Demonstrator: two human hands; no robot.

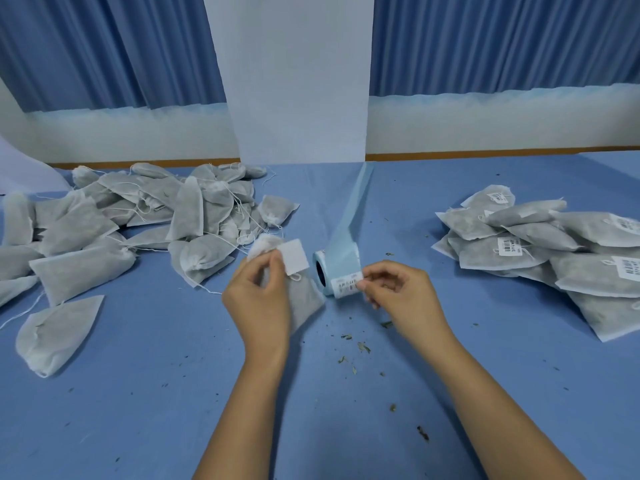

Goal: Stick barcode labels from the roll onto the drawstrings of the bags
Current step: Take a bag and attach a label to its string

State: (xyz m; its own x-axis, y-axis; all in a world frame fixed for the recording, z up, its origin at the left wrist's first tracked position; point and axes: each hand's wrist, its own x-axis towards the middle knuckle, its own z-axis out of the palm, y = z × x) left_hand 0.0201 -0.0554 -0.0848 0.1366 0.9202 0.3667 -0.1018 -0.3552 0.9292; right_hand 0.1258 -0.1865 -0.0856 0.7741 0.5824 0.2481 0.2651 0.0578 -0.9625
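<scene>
My left hand (258, 292) holds a grey drawstring bag (304, 303) by its gathered white neck, just left of the label roll. A white label (293, 261) stands up from that neck beside my thumb, its blank side toward me. The label roll (334, 271), with pale blue backing, lies on the blue table in the middle. My right hand (398, 292) pinches the edge of a barcode label (346, 286) on the front of the roll.
A heap of unlabelled grey bags (138, 216) covers the left of the table, with one loose bag (55, 336) nearer me. A stack of labelled bags (554, 251) lies at the right. A strip of blue backing (356, 202) trails toward the wall. Dried leaf crumbs (360, 348) dot the cloth.
</scene>
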